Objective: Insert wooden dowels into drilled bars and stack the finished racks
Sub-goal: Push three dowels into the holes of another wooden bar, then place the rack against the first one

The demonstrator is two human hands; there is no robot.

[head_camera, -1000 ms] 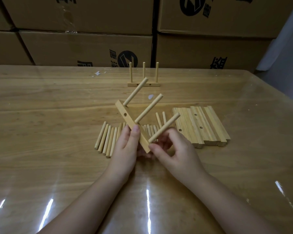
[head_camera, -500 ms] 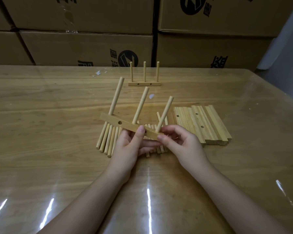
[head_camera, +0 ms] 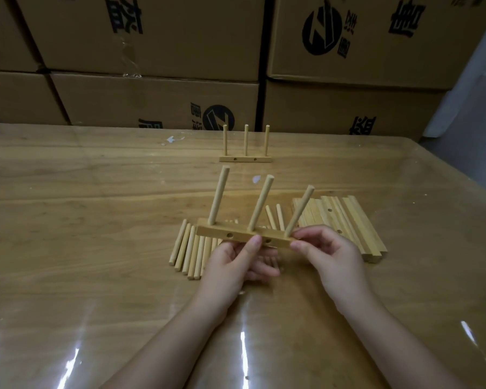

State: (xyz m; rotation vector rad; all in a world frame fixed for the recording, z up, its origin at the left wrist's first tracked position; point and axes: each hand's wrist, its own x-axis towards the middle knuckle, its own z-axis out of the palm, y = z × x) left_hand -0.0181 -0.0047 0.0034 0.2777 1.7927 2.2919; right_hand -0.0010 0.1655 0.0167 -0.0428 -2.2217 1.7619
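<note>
The grip of the left hand (head_camera: 230, 266) is clamping the rack (head_camera: 216, 233) mid-bar above the table (head_camera: 96, 220); the right hand (head_camera: 335, 261) is pinching its end.

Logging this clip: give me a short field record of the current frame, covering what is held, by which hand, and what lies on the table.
held rack: three dowels in, bar roughly level, lifted above the table
left hand: grips the bar near its middle
right hand: pinches the bar's right end
far rack: stands alone, dowels upright
loose dowels: row lying beneath the held rack
bars: drilled, side by side, right
table: wood under clear film
</note>
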